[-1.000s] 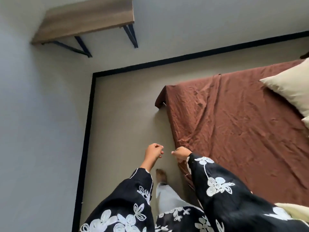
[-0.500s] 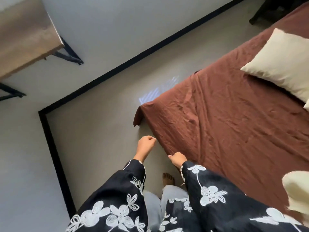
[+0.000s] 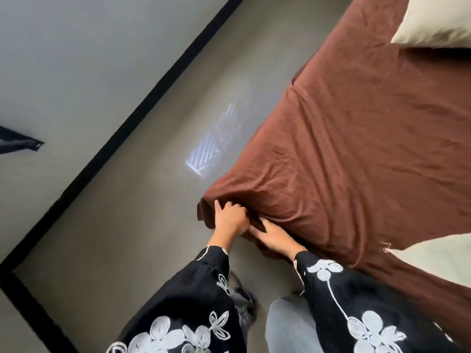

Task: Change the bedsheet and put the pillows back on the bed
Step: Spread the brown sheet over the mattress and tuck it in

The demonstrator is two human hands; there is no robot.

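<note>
Bunching sheet (image 3: 331, 149) at the bed (image 3: 420, 194) corner: left grip (image 3: 230, 220) curled round the fabric, right grip (image 3: 272, 236) flat-fingered, pressing it.

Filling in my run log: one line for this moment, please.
left hand: grips brown sheet corner | right hand: touches sheet edge | far pillow, near pillow: on sheet

Wide black sleeves: left sleeve (image 3: 193, 296) and right sleeve (image 3: 356, 301), both embroidered with white outlined flowers. The right one also carries a thin white stem line. White-stitched cuffs (image 3: 214, 250) end at the wrists. Bare left hand (image 3: 229, 220) and right hand (image 3: 274, 238). Light grey trousers (image 3: 288, 324).
</note>
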